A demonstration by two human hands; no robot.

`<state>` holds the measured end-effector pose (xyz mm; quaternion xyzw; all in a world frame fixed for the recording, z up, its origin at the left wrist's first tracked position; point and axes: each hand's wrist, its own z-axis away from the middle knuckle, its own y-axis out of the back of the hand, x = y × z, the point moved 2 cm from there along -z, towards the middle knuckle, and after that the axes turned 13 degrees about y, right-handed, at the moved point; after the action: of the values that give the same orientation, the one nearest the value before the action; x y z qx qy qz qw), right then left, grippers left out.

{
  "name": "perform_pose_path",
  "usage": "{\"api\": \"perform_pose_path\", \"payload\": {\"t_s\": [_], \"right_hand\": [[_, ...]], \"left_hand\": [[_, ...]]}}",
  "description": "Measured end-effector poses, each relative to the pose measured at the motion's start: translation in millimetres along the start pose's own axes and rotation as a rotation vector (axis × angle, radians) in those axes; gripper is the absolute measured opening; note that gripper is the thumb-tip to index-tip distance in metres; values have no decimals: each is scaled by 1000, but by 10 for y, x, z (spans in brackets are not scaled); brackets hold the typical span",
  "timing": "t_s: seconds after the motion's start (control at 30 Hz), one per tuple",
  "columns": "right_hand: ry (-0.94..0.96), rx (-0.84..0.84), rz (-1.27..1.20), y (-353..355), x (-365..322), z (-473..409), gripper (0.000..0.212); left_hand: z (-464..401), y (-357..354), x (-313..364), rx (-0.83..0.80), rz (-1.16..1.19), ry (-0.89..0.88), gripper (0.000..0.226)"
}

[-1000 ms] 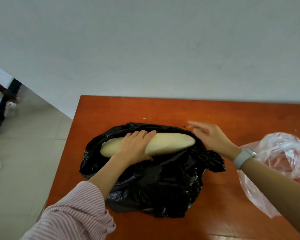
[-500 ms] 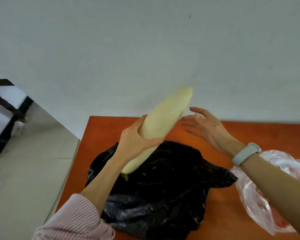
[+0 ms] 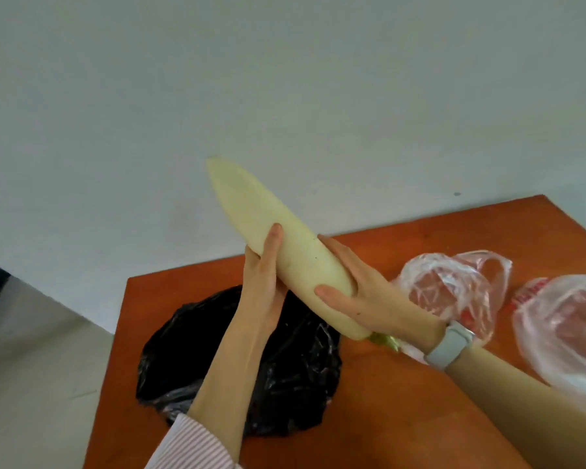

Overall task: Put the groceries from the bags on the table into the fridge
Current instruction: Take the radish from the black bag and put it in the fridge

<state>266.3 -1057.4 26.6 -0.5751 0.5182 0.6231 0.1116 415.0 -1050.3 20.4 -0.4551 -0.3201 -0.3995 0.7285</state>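
Observation:
A long white radish (image 3: 268,228) is held up in the air over the orange table (image 3: 379,401), its tip pointing up and left and its green stub end low at the right. My left hand (image 3: 263,282) holds its underside from the left, thumb laid along it. My right hand (image 3: 362,299), with a pale watch on the wrist, grips the thick lower part, thumb across the front. Below them the crumpled black bag (image 3: 285,374) lies flat on the table.
Two clear plastic bags with red contents lie on the table to the right, one near my right wrist (image 3: 454,282) and one at the right edge (image 3: 562,326). A pale wall stands behind the table. Grey floor lies off the table's left edge.
The radish went from lying on the black bag to being lifted in my left hand, then swung so its tip points up-left. My right hand, open before, now grips its lower part.

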Motion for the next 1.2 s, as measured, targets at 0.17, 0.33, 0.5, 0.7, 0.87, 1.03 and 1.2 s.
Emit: {"api": "perform_pose_path", "payload": {"t_s": [0.17, 0.33, 0.5, 0.7, 0.87, 1.03, 1.2], "right_hand": [[-157, 229, -124, 359, 69, 1420, 76], [-389, 474, -126, 628, 183, 3319, 80], [-642, 770, -78, 737, 81, 5445, 63], [-793, 1176, -70, 874, -329, 7472, 49], [-859, 1495, -14, 1133, -483, 8643, 53], [-855, 1712, 78, 1815, -457, 9679, 47], [-810, 1877, 174, 2812, -468, 10690, 45]], "left_hand": [[546, -846, -789, -142, -246, 81, 70], [1431, -1864, -2037, -335, -415, 175, 49], [2647, -2829, -3499, -536, -598, 403, 36], [4092, -3973, -4842, -859, -830, 627, 52], [5010, -4897, -5626, -1180, -967, 624, 49], [5690, -6071, -6381, -1417, -1007, 570, 60], [6386, -7444, -6901, -1564, -944, 430, 75]]}}
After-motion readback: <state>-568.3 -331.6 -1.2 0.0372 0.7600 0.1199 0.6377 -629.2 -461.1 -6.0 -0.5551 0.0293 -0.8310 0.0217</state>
